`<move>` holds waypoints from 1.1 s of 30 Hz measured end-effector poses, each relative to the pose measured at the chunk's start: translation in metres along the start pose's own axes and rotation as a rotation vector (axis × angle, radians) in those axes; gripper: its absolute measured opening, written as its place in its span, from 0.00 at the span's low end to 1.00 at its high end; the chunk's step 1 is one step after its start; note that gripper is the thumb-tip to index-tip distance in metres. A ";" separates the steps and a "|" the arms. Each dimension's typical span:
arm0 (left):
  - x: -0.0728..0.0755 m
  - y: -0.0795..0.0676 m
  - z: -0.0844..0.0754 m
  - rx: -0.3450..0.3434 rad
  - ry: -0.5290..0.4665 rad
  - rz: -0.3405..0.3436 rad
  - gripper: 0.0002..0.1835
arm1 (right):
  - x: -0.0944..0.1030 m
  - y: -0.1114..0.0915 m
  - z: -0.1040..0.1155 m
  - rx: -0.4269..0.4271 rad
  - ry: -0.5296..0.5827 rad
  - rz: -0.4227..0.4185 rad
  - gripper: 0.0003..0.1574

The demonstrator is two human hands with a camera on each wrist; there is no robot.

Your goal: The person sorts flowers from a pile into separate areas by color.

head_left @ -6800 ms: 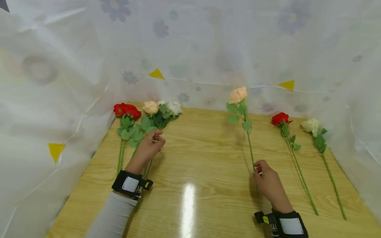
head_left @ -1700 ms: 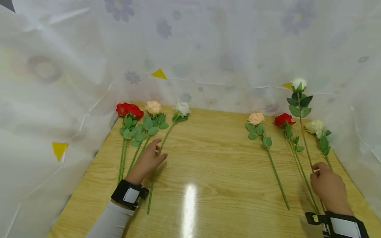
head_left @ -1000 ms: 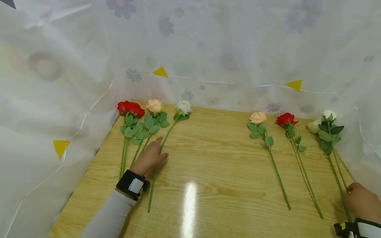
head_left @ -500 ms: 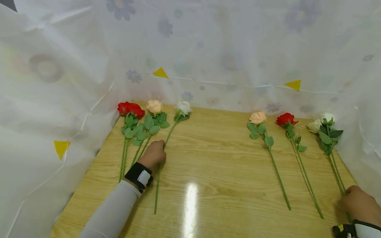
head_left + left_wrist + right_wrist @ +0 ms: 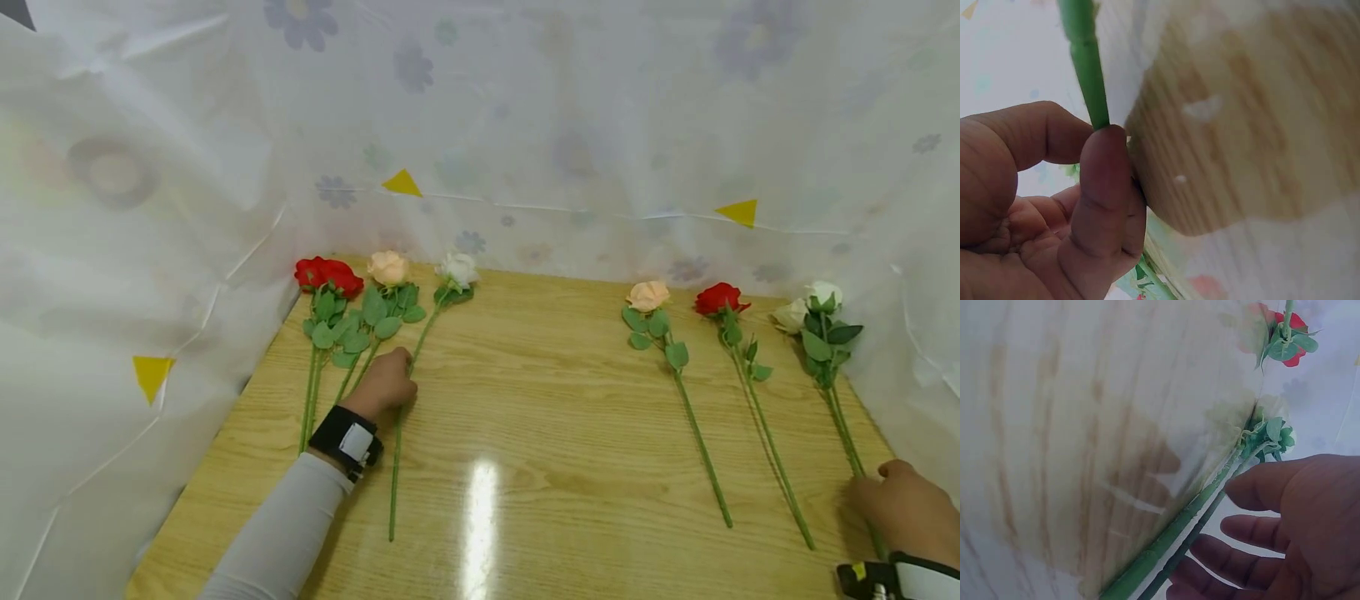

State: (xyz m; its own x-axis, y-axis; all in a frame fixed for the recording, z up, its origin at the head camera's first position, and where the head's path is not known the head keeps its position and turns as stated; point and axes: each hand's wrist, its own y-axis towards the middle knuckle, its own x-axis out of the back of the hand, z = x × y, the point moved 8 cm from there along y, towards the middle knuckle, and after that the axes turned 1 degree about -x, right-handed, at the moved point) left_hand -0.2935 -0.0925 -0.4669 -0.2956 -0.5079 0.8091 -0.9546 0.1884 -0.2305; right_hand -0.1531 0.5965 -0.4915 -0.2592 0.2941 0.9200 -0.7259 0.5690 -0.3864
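On the left of the wooden table, my left hand [image 5: 386,387] pinches the stem of a white rose [image 5: 457,269] between thumb and finger. The left wrist view shows that green stem [image 5: 1088,75] at the fingertips. At the far right, my right hand [image 5: 906,510] is beside the stems of a white rose [image 5: 825,293] and a cream rose [image 5: 791,317], which lie side by side. Its fingers are apart and loosely bent along the two stems [image 5: 1169,537] in the right wrist view, gripping neither.
Red roses [image 5: 330,275] and a peach rose [image 5: 388,268] lie left of the left hand's rose. Another peach rose [image 5: 648,296] and a red rose [image 5: 720,298] lie right of centre. A pale flowered sheet [image 5: 555,125] hangs behind the table [image 5: 540,433].
The right hand has laid its peach rose down, then carried a white rose rightward, set it beside the cream one and let go. The left hand has closed its fingers on the left white rose's stem.
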 end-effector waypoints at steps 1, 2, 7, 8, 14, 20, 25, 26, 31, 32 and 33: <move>0.000 0.000 0.002 0.009 -0.013 0.006 0.30 | 0.002 -0.001 0.002 0.007 0.001 -0.014 0.39; 0.000 0.001 0.003 0.020 -0.027 0.012 0.32 | 0.005 -0.002 0.005 0.024 0.000 -0.033 0.39; -0.003 0.002 0.010 0.055 -0.148 0.062 0.36 | 0.023 -0.012 0.025 0.127 0.053 -0.162 0.37; -0.003 0.002 0.011 0.061 -0.187 0.065 0.36 | 0.027 -0.014 0.030 0.145 0.069 -0.192 0.36; 0.000 -0.002 0.003 0.037 -0.471 0.075 0.34 | 0.047 -0.023 0.066 0.243 0.159 -0.325 0.32; 0.005 -0.003 -0.012 -0.015 -0.614 0.066 0.34 | 0.047 -0.043 0.116 0.431 0.259 -0.354 0.32; 0.005 -0.002 -0.024 -0.041 -0.704 0.012 0.35 | 0.042 -0.067 0.172 0.618 0.321 -0.366 0.29; 0.004 -0.001 -0.027 -0.038 -0.732 -0.001 0.35 | 0.042 -0.071 0.183 0.647 0.324 -0.366 0.29; 0.003 0.002 -0.038 -0.050 -0.852 -0.067 0.37 | 0.041 -0.089 0.235 0.783 0.342 -0.352 0.25; 0.003 0.002 -0.041 -0.056 -0.874 -0.082 0.37 | 0.039 -0.092 0.245 0.809 0.351 -0.352 0.24; 0.003 0.002 -0.043 -0.064 -0.895 -0.096 0.37 | 0.036 -0.096 0.255 0.830 0.363 -0.343 0.24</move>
State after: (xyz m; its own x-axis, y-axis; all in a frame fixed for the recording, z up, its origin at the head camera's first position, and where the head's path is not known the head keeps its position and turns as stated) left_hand -0.2946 -0.0578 -0.4415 -0.1576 -0.9831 0.0934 -0.9807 0.1447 -0.1316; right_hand -0.2550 0.3564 -0.4043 0.1620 0.5119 0.8436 -0.9803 -0.0147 0.1971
